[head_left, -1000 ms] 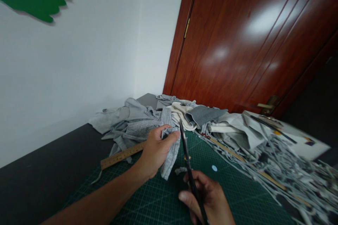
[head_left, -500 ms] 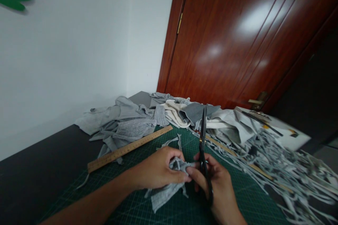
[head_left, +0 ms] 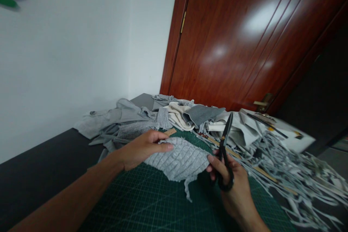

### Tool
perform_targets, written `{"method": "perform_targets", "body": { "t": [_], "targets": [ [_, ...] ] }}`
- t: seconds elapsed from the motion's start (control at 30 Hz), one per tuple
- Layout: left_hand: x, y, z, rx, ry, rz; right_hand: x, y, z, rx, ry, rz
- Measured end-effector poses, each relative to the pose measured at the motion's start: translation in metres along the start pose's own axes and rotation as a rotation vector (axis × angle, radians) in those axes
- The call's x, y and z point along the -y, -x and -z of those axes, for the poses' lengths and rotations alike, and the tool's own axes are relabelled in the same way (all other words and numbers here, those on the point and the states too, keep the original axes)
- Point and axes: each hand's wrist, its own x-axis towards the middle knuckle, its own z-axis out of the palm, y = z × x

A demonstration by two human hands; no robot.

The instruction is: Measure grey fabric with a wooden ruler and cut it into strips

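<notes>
Above the middle of the green cutting mat (head_left: pixel 152 203), I hold a piece of ribbed light-grey fabric (head_left: pixel 179 159) spread between my hands. The fingers of my left hand (head_left: pixel 146 148) pinch its upper left edge, thumb on top. My right hand (head_left: pixel 233 181) pinches the right corner between thumb and fingertips, while its fingers are also closed around the handles of the black scissors (head_left: pixel 224 146), whose blades point up and away from me, towards the far right of the mat. A narrow frayed strip (head_left: pixel 187 190) dangles from the fabric's lower edge over the mat.

My left hand and forearm stand in the way of most of the wooden ruler (head_left: pixel 170 132); its far end shows at the mat's far edge. Beyond the mat, to the left, lies a heap of grey cloth (head_left: pixel 136 117), with cream cloth (head_left: pixel 176 116) and a dark grey piece (head_left: pixel 203 114) at its far side. Along the mat's right side, a tangle of thin fabric strips (head_left: pixel 293 170) partly covers a wooden strip (head_left: pixel 261 172). A white board (head_left: pixel 299 141) with a dark rod (head_left: pixel 268 125) across it sits beyond that tangle. The black tabletop (head_left: pixel 35 174) stretches left of the mat.
</notes>
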Motion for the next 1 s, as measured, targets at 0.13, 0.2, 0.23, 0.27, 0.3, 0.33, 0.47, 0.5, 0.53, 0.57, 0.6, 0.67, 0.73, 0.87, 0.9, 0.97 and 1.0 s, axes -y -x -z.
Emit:
{"method": "perform_targets", "body": {
  "t": [0.13,0.2,0.23,0.27,0.3,0.33,0.47,0.5,0.53,0.57,0.6,0.67,0.73,0.87,0.9,0.97,1.0],
  "targets": [
    [0.0,-0.003,-0.011,-0.068,0.23,-0.008,0.002,0.001,-0.002,-0.004,-0.011,-0.002],
    [0.002,-0.004,-0.015,-0.094,0.269,-0.019,0.002,0.002,-0.002,0.006,-0.024,-0.002],
    [0.004,-0.005,-0.016,-0.105,0.27,-0.032,0.001,0.002,-0.001,0.011,-0.027,-0.002],
    [0.007,-0.007,-0.017,-0.115,0.264,-0.047,0.001,0.003,-0.001,0.015,-0.025,-0.003],
    [0.009,-0.008,-0.017,-0.123,0.253,-0.063,0.0,0.003,-0.001,0.017,-0.022,-0.004],
    [0.012,-0.009,-0.017,-0.128,0.242,-0.077,0.0,0.003,-0.001,0.019,-0.021,-0.005],
    [0.015,-0.013,-0.015,-0.159,0.201,-0.129,0.002,0.002,0.001,0.019,-0.032,0.001],
    [0.014,-0.013,-0.015,-0.176,0.191,-0.14,0.003,0.002,0.001,0.021,-0.037,0.006],
    [0.013,-0.013,-0.014,-0.197,0.18,-0.149,0.004,0.001,0.002,0.022,-0.043,0.011],
    [0.011,-0.013,-0.013,-0.221,0.171,-0.154,0.005,0.001,0.003,0.021,-0.047,0.015],
    [0.01,-0.013,-0.012,-0.241,0.163,-0.155,0.006,0.0,0.003,0.019,-0.051,0.02],
    [0.009,-0.012,-0.011,-0.269,0.151,-0.156,0.006,-0.001,0.005,0.01,-0.058,0.03],
    [0.008,-0.012,-0.01,-0.268,0.14,-0.157,0.006,-0.003,0.006,0.005,-0.06,0.036],
    [0.009,-0.011,-0.009,-0.231,0.13,-0.153,0.005,-0.004,0.006,-0.009,-0.069,0.03],
    [0.009,-0.011,-0.009,-0.223,0.13,-0.15,0.005,-0.004,0.006,-0.011,-0.068,0.031],
    [0.009,-0.011,-0.01,-0.22,0.124,-0.148,0.004,-0.004,0.007,-0.012,-0.062,0.039],
    [0.009,-0.011,-0.01,-0.224,0.117,-0.149,0.004,-0.005,0.007,-0.009,-0.056,0.043]
  ]
}}
